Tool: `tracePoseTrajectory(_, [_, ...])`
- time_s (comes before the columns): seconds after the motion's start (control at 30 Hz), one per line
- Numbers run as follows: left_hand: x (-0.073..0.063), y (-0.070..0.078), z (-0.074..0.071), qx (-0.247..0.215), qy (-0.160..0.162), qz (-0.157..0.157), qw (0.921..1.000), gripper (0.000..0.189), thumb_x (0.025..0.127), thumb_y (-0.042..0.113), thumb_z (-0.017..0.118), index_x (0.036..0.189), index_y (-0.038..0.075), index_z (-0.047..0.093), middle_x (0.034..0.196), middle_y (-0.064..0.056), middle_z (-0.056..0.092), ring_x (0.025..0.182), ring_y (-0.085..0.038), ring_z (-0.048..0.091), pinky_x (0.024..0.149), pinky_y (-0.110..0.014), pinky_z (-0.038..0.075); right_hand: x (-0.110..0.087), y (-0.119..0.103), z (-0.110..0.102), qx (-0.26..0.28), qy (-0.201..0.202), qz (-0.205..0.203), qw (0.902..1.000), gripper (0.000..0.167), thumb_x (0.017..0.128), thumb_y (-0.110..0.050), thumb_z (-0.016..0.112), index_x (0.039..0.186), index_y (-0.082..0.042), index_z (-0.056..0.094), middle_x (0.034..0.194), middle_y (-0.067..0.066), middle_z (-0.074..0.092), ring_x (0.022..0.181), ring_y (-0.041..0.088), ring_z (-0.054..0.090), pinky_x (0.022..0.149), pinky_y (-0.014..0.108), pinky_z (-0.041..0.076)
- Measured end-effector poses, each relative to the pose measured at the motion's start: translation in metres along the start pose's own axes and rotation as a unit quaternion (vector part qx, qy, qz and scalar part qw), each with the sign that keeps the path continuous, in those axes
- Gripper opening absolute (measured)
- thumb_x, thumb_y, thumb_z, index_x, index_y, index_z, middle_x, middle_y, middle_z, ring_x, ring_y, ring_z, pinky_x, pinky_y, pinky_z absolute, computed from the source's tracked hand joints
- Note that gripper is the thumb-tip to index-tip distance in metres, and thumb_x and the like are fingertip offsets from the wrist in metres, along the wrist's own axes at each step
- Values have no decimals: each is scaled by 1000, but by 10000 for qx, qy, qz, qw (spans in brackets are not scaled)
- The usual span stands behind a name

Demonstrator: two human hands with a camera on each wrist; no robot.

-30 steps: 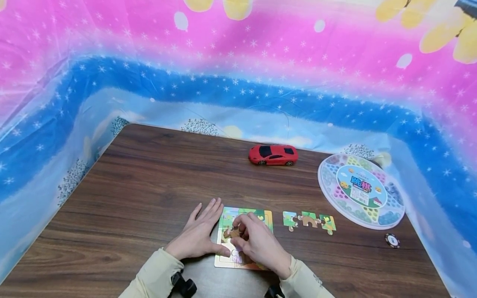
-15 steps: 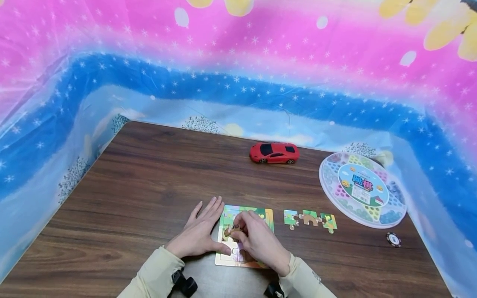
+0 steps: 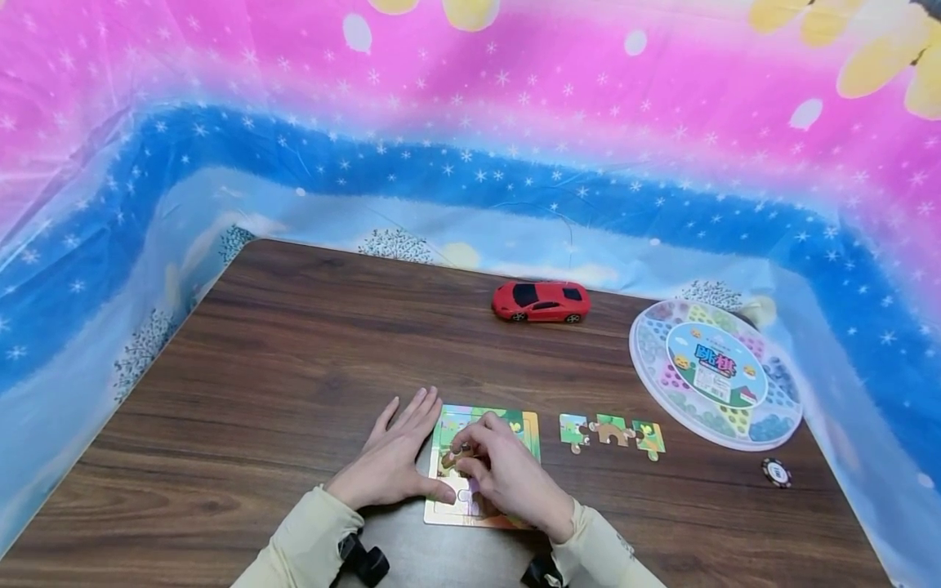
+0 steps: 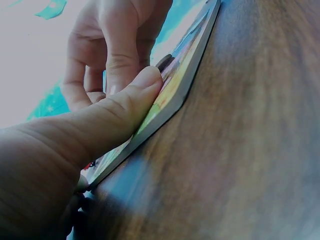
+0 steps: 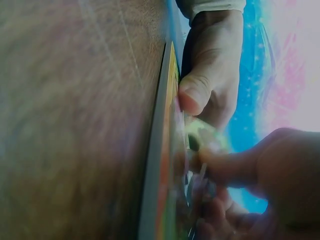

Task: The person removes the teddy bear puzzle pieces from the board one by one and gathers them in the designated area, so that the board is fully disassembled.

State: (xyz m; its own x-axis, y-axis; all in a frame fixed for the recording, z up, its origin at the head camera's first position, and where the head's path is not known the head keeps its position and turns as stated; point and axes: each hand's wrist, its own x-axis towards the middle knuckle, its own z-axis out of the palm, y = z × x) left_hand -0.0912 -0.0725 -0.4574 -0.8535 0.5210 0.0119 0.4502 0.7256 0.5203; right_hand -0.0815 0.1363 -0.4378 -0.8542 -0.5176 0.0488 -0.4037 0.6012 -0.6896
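Observation:
A square jigsaw puzzle board (image 3: 441,516) with a green cartoon picture lies flat near the table's front. My left hand (image 3: 393,461) rests along its left side, fingers spread straight on the table and thumb lying on the board. Above the middle of the board my right hand (image 3: 515,474) has curled fingers and pinches a puzzle piece (image 5: 205,134), which is mostly hidden by the fingers in the head view. The left wrist view shows the left thumb (image 4: 120,107) touching the board's face near its edge, close to the right fingers.
Three loose puzzle pieces (image 3: 613,430) lie in a row right of the board. Farther right are a round Chinese checkers box (image 3: 716,376) and a poker chip (image 3: 776,473). A red toy car (image 3: 541,302) stands near the table's back edge, before a patterned curtain (image 3: 470,163).
The right fingers have shifted slightly over the middle of the board, still pinching the piece. My left hand stays in place. The head view has tilted a little.

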Motion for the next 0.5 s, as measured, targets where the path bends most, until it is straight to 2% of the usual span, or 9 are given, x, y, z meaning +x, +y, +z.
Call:
tracePoseTrajectory(0.1, [0,0,0,-25,-37,-4,10000,125,65,69,74,153,-2,20,161,-16,12,149,-26,7,116,-51,-3,0,0,-1,268,-22,-42,9996,13,92,-11,67,92,-23,62,92,-8,53,84,7,51,74,23,48])
tracePoseTrajectory(0.2, [0,0,0,-32,-21,0,10000,125,65,69,75,153,-2,20,161,-15,12,149,-26,7,116,-50,-2,1,1,-3,681,-171,2,9975,10,93,-11,65,90,-19,60,87,-7,59,77,10,55,68,23,49])
tracePoseTrajectory(0.33, [0,0,0,-19,24,-3,10000,126,64,69,75,153,-1,20,161,-15,11,149,-25,7,117,-49,-2,1,3,-8,1481,-280,297,9881,3,97,-14,59,96,-12,58,89,0,63,68,17,59,57,25,50])
tracePoseTrajectory(0.5, [0,-1,1,-42,58,17,10000,128,63,68,77,153,-2,19,161,-15,11,149,-26,7,117,-50,-3,0,6,-12,1638,-64,506,9852,5,100,-17,55,100,-12,55,93,2,61,72,21,58,59,27,49])
